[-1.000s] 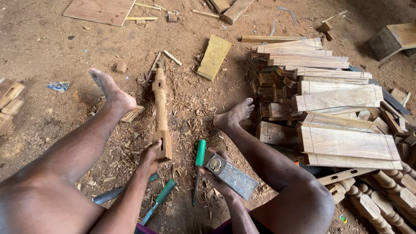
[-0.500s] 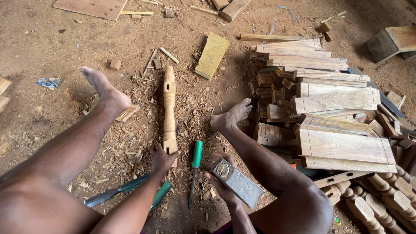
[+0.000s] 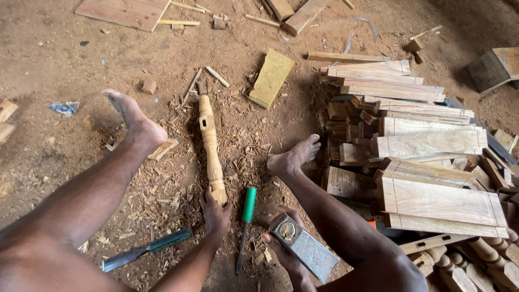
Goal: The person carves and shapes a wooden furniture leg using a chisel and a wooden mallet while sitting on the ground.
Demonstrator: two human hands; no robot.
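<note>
A rough woodworking shop with a bare dirt floor [image 3: 65, 48] strewn with wood shavings [image 3: 162, 189]. Stacked sawn boards [image 3: 427, 140], turned spindles [image 3: 476, 265], offcuts, two green-handled chisels [image 3: 246, 221] and a carved baluster [image 3: 210, 146] lying on the ground all point to hand carpentry.

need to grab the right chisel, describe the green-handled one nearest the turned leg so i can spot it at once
Start at the person's left hand gripping the turned wooden leg on the shavings. Just right of it lies a chisel, pointing toward the person. Its handle is bright green and short, unlike the darker chisel lying slantwise farther left.
</note>
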